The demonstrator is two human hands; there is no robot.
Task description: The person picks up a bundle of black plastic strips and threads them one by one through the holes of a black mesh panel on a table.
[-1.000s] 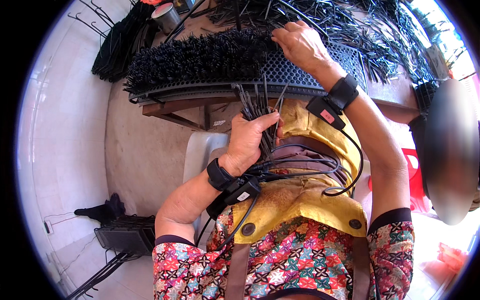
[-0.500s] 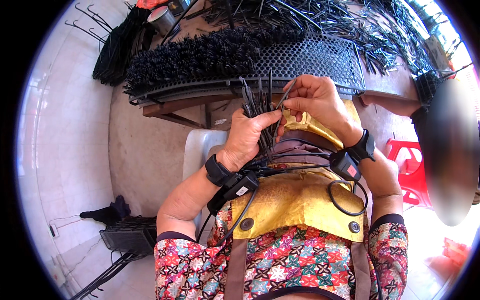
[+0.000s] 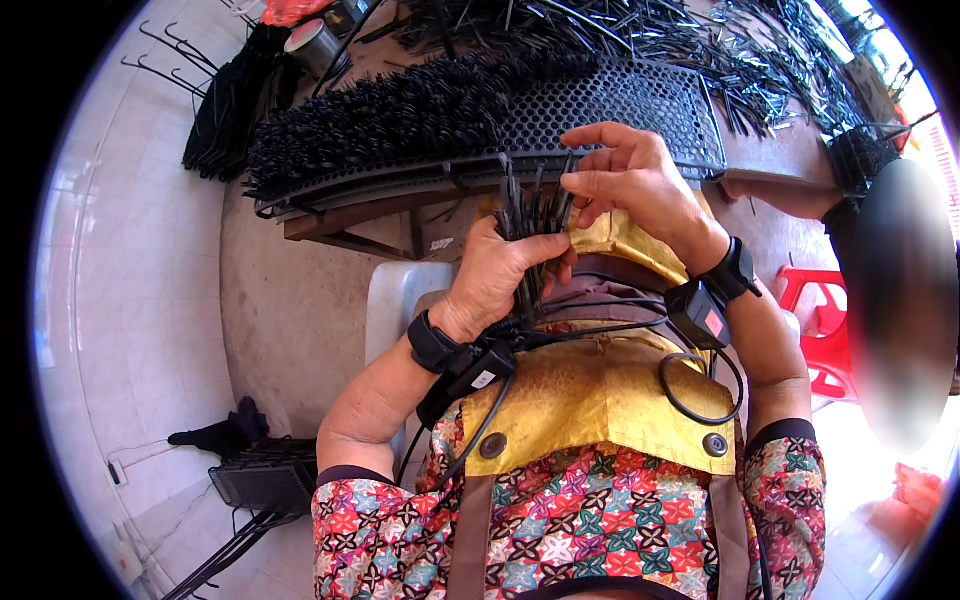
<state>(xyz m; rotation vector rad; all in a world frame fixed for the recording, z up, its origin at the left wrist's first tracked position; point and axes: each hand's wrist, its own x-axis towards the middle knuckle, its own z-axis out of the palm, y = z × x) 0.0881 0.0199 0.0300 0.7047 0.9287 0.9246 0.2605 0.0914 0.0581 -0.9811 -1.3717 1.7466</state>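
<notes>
My left hand (image 3: pixel 500 262) is closed around a bundle of thin, dark strips (image 3: pixel 520 215). They stand roughly upright in the fist, their upper ends fanning out above the thumb. Just to the right, my right hand (image 3: pixel 640 190) has its fingers apart, index finger stretched out. Its thumb tip is close to the top of one strip at the bundle's right side; whether they touch I cannot tell. Beyond both hands lies a black perforated tray (image 3: pixel 640 115), its left part packed with short black pieces (image 3: pixel 385 125) standing on end.
Behind the tray, loose black strips (image 3: pixel 740 70) are heaped on the table (image 3: pixel 770 165). A metal can (image 3: pixel 312 48) stands at the far left. To the right are a red plastic stool (image 3: pixel 825 335) and a blurred person. A black rack (image 3: pixel 265 480) sits at lower left.
My right hand has loosened its pinch on a strip; its fingers are spread and slightly higher. The bundle in my left hand stands a little more upright and closer together.
</notes>
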